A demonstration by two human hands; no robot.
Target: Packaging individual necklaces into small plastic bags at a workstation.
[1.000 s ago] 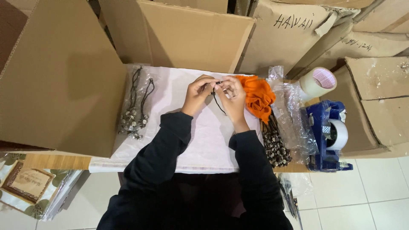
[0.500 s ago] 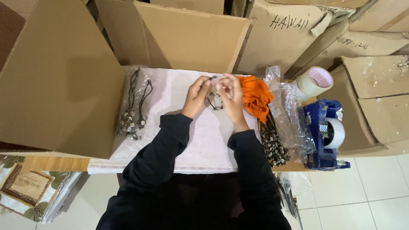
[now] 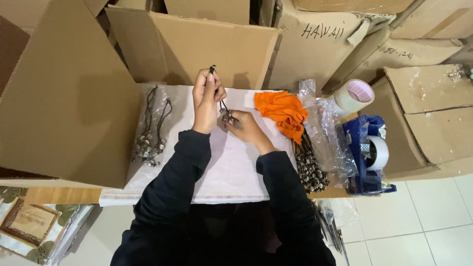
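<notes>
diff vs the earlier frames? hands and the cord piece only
The left hand rose, pulling the dark cord necklace taut by its upper end; the right hand dropped to the white table cover, holding the beaded end. Both grips kept. The orange cloth stayed put.

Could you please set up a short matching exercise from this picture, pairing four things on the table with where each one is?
Things:
1. corded necklace
2. orange cloth
3. tape dispenser
4. bagged necklaces

Places:
A. far right, blue, below a loose tape roll
B. stretched between left hand and right hand
C. on the white sheet's left side
D. just right of the hands

Pairs: 1-B, 2-D, 3-A, 4-C
</notes>
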